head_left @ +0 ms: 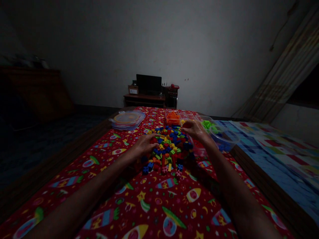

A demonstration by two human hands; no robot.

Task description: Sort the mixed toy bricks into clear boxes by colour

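A heap of small toy building bricks [171,144] in blue, yellow, red, green and orange lies on the red patterned cloth [159,196]. My left hand [146,144] rests at the heap's left side, thumb and fingers apart, with red bricks showing in the gap. Over the heap's far right edge is my right hand [195,129], its fingertips bent together; whatever they pinch is too small and dark to make out. Just beyond the heap stands a clear container of orange bricks [172,117]. Green bricks [206,125] fill another container beyond my right hand.
A round clear tub [224,138] holding blue bricks stands near the cloth's right edge. Stacked clear lids [128,119] lie at the far left. To the right is a bed with a patchwork cover [286,139]. A monitor [149,84] stands by the back wall.
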